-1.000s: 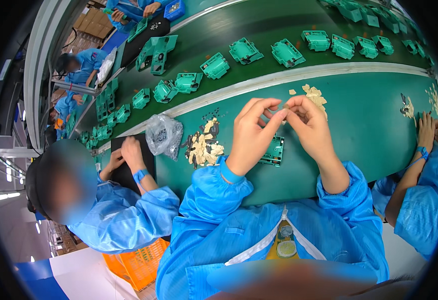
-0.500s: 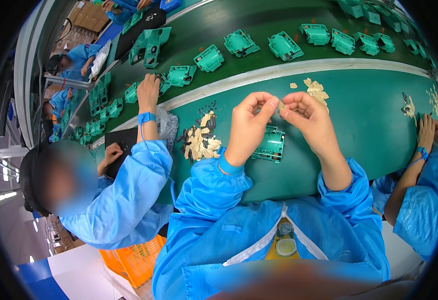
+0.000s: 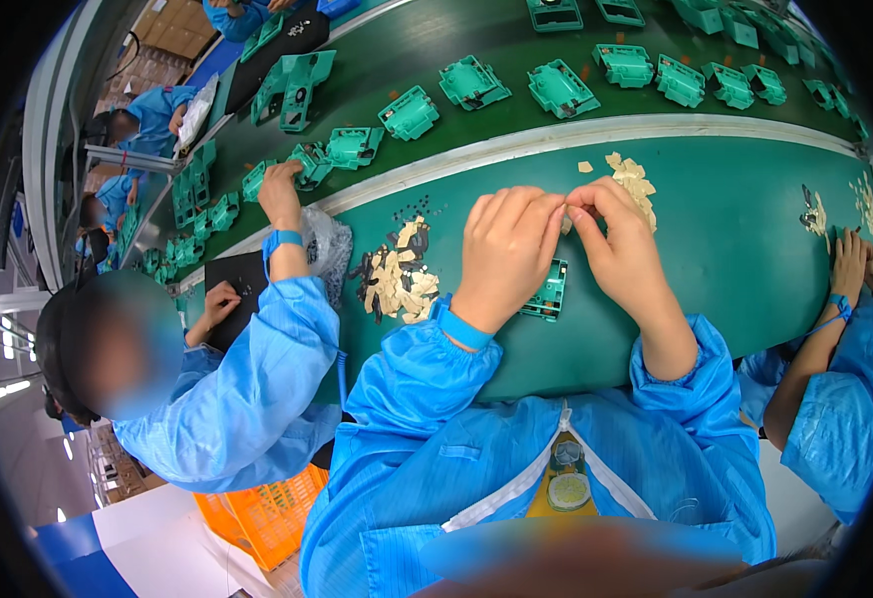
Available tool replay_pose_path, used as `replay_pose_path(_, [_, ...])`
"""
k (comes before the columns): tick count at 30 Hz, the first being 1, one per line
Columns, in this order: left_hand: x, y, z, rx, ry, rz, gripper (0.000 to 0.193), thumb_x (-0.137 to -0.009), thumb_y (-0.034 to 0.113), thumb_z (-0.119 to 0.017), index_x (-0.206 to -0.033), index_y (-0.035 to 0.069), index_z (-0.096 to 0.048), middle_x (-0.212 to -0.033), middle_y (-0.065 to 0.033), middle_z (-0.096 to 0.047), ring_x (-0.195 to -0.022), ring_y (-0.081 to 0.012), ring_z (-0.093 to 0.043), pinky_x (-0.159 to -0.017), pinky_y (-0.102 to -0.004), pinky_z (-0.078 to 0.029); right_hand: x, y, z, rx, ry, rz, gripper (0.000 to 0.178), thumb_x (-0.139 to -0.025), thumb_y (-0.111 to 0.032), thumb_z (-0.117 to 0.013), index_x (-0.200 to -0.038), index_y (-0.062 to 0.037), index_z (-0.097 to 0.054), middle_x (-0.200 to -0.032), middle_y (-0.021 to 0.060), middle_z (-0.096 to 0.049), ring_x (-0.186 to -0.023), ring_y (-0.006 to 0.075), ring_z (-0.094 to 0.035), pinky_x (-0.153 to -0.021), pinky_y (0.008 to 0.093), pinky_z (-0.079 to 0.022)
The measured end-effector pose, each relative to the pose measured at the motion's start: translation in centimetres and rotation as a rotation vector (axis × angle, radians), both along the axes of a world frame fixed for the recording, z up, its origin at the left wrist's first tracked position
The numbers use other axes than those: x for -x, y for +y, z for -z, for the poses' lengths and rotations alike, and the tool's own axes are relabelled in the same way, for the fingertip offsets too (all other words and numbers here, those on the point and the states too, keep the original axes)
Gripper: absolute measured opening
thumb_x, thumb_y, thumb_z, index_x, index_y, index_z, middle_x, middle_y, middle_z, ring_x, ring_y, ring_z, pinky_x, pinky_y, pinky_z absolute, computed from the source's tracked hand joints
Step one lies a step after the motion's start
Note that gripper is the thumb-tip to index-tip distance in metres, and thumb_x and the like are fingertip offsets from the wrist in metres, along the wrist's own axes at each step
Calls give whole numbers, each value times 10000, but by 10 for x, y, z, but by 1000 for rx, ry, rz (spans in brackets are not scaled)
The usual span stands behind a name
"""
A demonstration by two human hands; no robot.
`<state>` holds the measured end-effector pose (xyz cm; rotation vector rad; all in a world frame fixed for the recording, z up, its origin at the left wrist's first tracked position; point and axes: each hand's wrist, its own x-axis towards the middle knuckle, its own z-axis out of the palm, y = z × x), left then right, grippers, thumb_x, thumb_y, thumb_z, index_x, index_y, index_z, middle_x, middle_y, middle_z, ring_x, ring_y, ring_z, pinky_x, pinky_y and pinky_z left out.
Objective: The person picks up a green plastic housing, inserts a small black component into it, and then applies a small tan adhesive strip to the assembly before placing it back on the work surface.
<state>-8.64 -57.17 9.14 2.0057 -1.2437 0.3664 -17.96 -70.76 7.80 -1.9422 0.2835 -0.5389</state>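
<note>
My left hand (image 3: 509,254) and my right hand (image 3: 616,241) meet fingertip to fingertip above the green bench, both pinched closed. A small tan piece (image 3: 567,225), like a scrap of backing paper, shows between the fingers; its lower end hangs free. Below the hands lies a green plastic housing (image 3: 551,294) with small parts inside, largely covered by my left hand. Left of my left hand is a pile of cream paper scraps (image 3: 402,284) mixed with black bits. Another cluster of cream pieces (image 3: 634,184) rests just beyond my right hand. A blue wrist strap (image 3: 459,327) circles my left wrist.
Beyond a metal rail (image 3: 656,128), rows of green housings (image 3: 564,90) sit on a green conveyor. A co-worker's hand (image 3: 282,191) reaches to it at left; another person's hand (image 3: 852,261) rests on the bench at right. An orange crate (image 3: 277,513) stands low at left.
My left hand has rolled over so its back faces up, covering more of the housing. The housings on the conveyor have shifted slightly left. The left co-worker's hand has drawn back a little.
</note>
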Motion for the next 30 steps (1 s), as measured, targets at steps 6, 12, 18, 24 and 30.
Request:
replay_pose_path(6, [1,-3,3,-10,58,31,102,-822,21,-729,-920,26,-697,-868,-89,-670,-769,-273,-651,-694,-378,-513,3,-1,-2,71,11,-11,61,-935,-15,-600,-974,31,-611,-917,144,-590,-824,301,-608,-737,388,-498])
replay_pose_path(12, [-3,-8,8,140,469,-104,75,-856,15,-688,-920,-24,-692,-838,-118,-671,-706,-214,-638,-635,-321,-510,7,-17,-1,-202,129,63,70,-956,-43,-599,-996,14,-610,-876,81,-611,-784,174,-601,-723,330,-496])
replay_pose_path(18, [-5,-16,4,-171,546,-32,123,-860,58,-716,-963,-11,-710,-891,-110,-676,-746,-233,-645,-683,-322,-524,8,-38,-6,-494,92,208,110,-956,-59,-625,-1036,12,-652,-884,15,-653,-778,91,-604,-722,251,-511])
replay_pose_path(24, [-4,-29,10,83,248,44,167,-864,119,-727,-1014,45,-727,-1072,-94,-676,-1004,-255,-641,-849,-358,-488,12,-40,-3,-388,179,65,141,-926,-46,-678,-1053,15,-668,-899,33,-683,-783,92,-614,-723,256,-522])
replay_pose_path(30, [-3,-24,-2,-142,378,86,117,-861,126,-723,-952,52,-720,-1029,-64,-715,-994,-245,-649,-854,-376,-465,11,-39,-3,-256,122,125,169,-883,-34,-726,-1039,-2,-670,-863,57,-664,-775,137,-634,-719,278,-532])
